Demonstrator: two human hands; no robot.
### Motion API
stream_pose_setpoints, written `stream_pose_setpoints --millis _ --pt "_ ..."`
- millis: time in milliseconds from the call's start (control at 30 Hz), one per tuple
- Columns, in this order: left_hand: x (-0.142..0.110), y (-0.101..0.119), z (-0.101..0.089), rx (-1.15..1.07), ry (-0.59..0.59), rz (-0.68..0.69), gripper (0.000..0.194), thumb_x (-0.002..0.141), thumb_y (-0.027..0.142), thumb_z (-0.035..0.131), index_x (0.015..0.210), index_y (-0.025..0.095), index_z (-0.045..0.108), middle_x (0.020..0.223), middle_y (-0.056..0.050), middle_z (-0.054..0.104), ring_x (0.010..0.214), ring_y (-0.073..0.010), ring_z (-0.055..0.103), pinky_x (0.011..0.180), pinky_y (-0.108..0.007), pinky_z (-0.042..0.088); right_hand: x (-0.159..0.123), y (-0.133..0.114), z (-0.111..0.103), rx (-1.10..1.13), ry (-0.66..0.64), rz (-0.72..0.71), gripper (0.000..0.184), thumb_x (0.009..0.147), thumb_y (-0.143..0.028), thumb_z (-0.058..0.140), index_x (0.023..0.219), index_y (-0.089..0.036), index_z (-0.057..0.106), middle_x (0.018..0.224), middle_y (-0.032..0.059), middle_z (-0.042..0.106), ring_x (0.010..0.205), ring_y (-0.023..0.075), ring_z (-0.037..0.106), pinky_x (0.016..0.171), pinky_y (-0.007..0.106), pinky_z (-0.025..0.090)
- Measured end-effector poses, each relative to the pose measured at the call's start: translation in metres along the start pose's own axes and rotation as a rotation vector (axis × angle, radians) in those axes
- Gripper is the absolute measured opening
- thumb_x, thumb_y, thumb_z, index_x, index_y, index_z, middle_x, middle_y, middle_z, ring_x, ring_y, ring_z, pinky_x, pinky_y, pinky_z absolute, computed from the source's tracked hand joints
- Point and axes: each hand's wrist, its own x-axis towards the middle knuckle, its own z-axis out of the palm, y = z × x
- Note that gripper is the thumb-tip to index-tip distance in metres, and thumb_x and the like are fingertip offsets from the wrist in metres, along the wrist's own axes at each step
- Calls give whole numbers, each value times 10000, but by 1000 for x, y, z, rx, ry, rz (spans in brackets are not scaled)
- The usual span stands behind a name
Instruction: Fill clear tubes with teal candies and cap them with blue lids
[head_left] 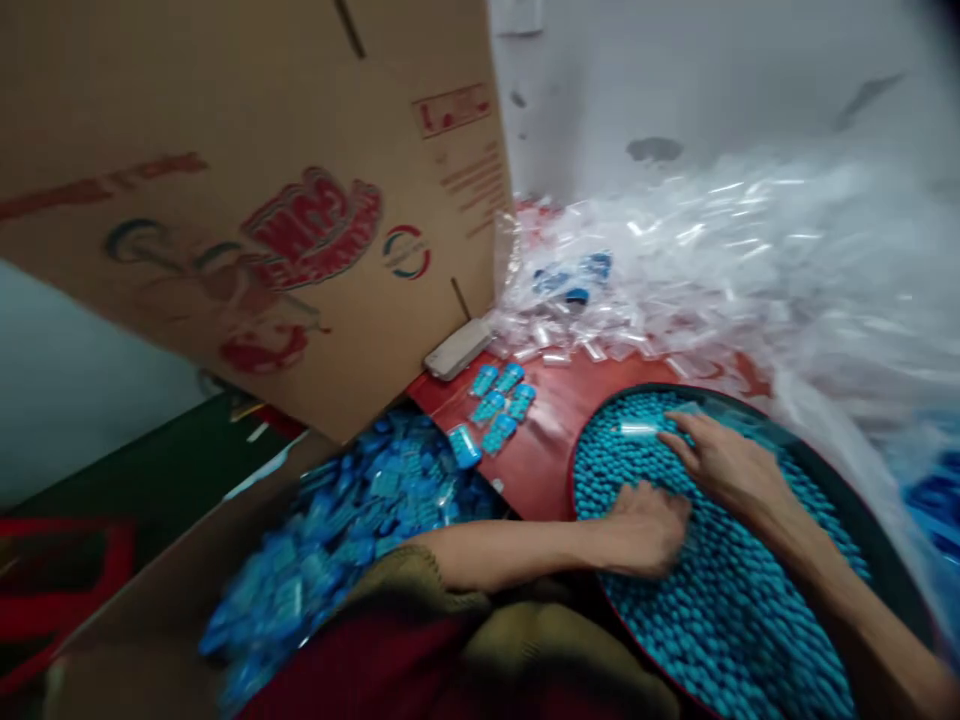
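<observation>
My left hand (649,525) is closed and blurred, resting low over a wide round tub (847,470) of small teal balls (739,600). What its curled fingers hold, if anything, is hidden. Beyond it, my right hand (724,460) reaches across the tub from the right. Its thumb and fingertips are at the end of a small clear plastic tube (636,430) that lies over the balls; the grip is partly blurred. Left of the tub, several small blue filled packs (489,406) are grouped on the red tabletop (547,440).
An open carton (315,120) with red print stands at left, with a heap of blue packs (360,500) inside. A pale block (457,348) sits against its flap. Clear plastic tubes (592,345) and a large clear bag (750,240) fill the back. Red bars (60,590) show at far left.
</observation>
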Motion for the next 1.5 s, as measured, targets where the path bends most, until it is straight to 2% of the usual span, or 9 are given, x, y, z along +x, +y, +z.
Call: stream_pose_setpoints --millis 133,267,400,500,633,833,1033,1267,1500 --pt "1 -3 15 -102 -3 -66 289 701 208 469 975 116 465 964 -103 546 908 -241 494 782 -394 405 46 -27 28 -198 -75 -53 327 798 -419 428 922 -136 537 856 132 549 664 226 587 525 293 419" --pt "-9 -9 21 -114 102 -3 402 659 181 487 1044 88 415 1043 -133 506 1010 -266 442 829 -405 384 55 -11 55 -197 -96 -144 186 791 -255 430 797 -111 548 751 122 545 631 209 574 556 296 431" --pt "-13 -14 12 -138 183 9 473 652 158 450 1107 88 341 1338 -192 210 1236 -312 180 935 -478 276 20 27 51 161 9 -325 236 768 -152 382 940 -128 541 897 125 574 843 212 553 753 336 437" --pt "-9 -20 5 -84 177 181 556 579 165 521 1087 46 330 1372 -248 31 1264 -343 -9 1002 -469 181 -18 36 40 474 88 -257 298 765 -169 373 1032 -168 505 943 91 584 867 191 550 785 342 441" --pt "0 -30 6 -97 162 290 554 577 138 479 1097 99 293 1389 -209 26 1276 -299 10 1004 -472 198 -52 27 36 730 209 48 271 771 -184 395 1031 -183 470 909 54 578 822 161 560 751 310 465" --pt "3 -33 11 -38 163 358 638 574 122 478 1171 97 256 1325 -186 239 1256 -295 146 992 -447 232 -74 13 45 843 216 61 307 759 -138 399 1056 -171 472 885 47 590 812 146 561 750 282 457" --pt "3 -23 -8 -43 58 196 696 584 148 491 1231 149 235 1151 -114 424 1055 -247 396 908 -386 328 -46 28 20 480 -96 -57 337 716 -59 386 985 -176 551 961 66 600 925 182 544 822 288 400" --pt "5 -17 -12 10 73 86 404 607 179 491 1002 174 408 977 -62 475 922 -215 428 794 -319 367 45 26 -9 100 -61 229 403 821 -211 414 1208 -141 324 1098 167 467 901 229 539 702 292 416" --pt "3 -17 -11 32 86 136 449 605 154 470 1045 180 379 999 -57 449 936 -207 401 815 -317 347 31 47 10 90 -135 185 281 850 -240 362 1119 -166 401 1015 113 499 871 205 548 696 277 414"
